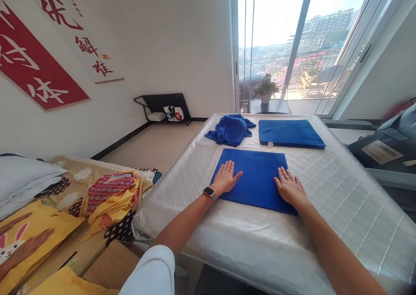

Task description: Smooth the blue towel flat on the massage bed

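A folded blue towel [253,178] lies flat on the mattress [191,212], which has a shiny quilted cover. My left hand [225,177] rests on the towel's left part, palm down, fingers stretched out, with a watch on the wrist. Over the right edge of the same towel lies my right hand [290,186], also flat with fingers extended. Beyond them, a crumpled blue cloth [231,129] sits at the far left. Beside it on the right is a second folded blue stack [290,133] with a small white tag at its near edge.
At left, another person's hands [35,239] lie on a yellow rabbit cloth [61,219], near a pile of yellow and red plaid cloth [112,195]. A cardboard box [112,264] stands below. A dark bag [383,145] is at right; a potted plant [265,89] stands by the window.
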`<action>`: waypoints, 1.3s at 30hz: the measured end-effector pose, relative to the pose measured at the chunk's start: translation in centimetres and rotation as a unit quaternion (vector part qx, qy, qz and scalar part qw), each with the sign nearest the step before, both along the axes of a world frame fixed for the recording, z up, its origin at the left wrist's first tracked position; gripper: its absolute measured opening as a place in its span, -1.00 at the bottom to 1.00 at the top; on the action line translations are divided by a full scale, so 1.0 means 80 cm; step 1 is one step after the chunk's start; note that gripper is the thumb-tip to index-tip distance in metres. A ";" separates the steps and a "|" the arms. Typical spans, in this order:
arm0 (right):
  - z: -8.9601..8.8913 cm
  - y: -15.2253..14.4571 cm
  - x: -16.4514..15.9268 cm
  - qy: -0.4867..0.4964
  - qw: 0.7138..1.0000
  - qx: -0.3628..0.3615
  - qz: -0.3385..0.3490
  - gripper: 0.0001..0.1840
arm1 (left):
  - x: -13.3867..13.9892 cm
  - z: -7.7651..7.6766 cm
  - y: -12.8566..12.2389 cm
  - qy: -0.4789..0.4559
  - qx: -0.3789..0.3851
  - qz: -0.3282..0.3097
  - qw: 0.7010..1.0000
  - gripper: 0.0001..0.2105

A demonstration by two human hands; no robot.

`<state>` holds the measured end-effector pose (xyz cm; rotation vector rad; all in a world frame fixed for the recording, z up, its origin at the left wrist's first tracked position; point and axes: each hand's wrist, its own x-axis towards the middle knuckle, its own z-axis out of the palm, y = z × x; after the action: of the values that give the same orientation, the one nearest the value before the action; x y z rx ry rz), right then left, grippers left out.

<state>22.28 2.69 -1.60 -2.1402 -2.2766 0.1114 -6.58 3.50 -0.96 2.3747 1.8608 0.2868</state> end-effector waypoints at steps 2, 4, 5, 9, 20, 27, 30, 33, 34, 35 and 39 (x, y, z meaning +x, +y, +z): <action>-0.001 0.001 0.001 0.001 1.000 0.000 -0.002 -0.30 | -0.028 -0.004 -0.002 0.002 0.007 0.039 0.999 -0.20; -0.001 0.000 0.001 0.002 1.000 0.001 -0.001 -0.30 | -0.045 -0.007 -0.005 0.004 0.016 0.059 0.998 -0.21; 0.000 0.000 0.001 0.002 1.000 0.002 -0.001 -0.30 | -0.050 -0.008 -0.007 0.004 0.021 0.064 0.998 -0.21; 0.005 -0.002 0.000 0.003 1.000 -0.006 -0.005 -0.30 | -0.051 -0.010 -0.013 -0.001 0.029 0.067 0.997 -0.20; 0.016 -0.007 -0.001 0.004 1.000 -0.017 -0.004 -0.30 | -0.052 -0.011 -0.018 -0.012 0.029 0.050 0.998 -0.17; 0.020 0.000 0.004 0.017 0.999 -0.046 0.000 -0.29 | -0.051 -0.015 -0.017 -0.009 0.038 0.048 0.998 -0.18; 0.032 0.013 0.010 0.020 0.997 -0.075 0.010 -0.30 | -0.051 -0.016 -0.016 -0.009 0.044 0.046 0.998 -0.20; 0.044 0.028 0.009 0.019 0.998 -0.059 0.011 -0.31 | -0.050 -0.015 -0.017 -0.002 0.039 0.046 0.998 -0.19; 0.046 0.032 0.007 0.020 0.999 -0.044 0.012 -0.30 | -0.050 -0.014 -0.017 0.001 0.037 0.046 0.998 -0.18; 0.045 0.036 0.004 0.021 0.999 -0.028 0.013 -0.30 | -0.050 -0.013 -0.017 0.005 0.035 0.045 0.998 -0.17; 0.027 0.043 -0.008 0.032 0.999 0.005 -0.001 -0.28 | -0.050 -0.010 -0.019 0.015 0.032 0.044 0.998 -0.16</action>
<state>21.68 6.13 0.58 -2.1021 -2.2365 0.1648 -10.59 1.96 -1.78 2.3536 2.0025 0.3264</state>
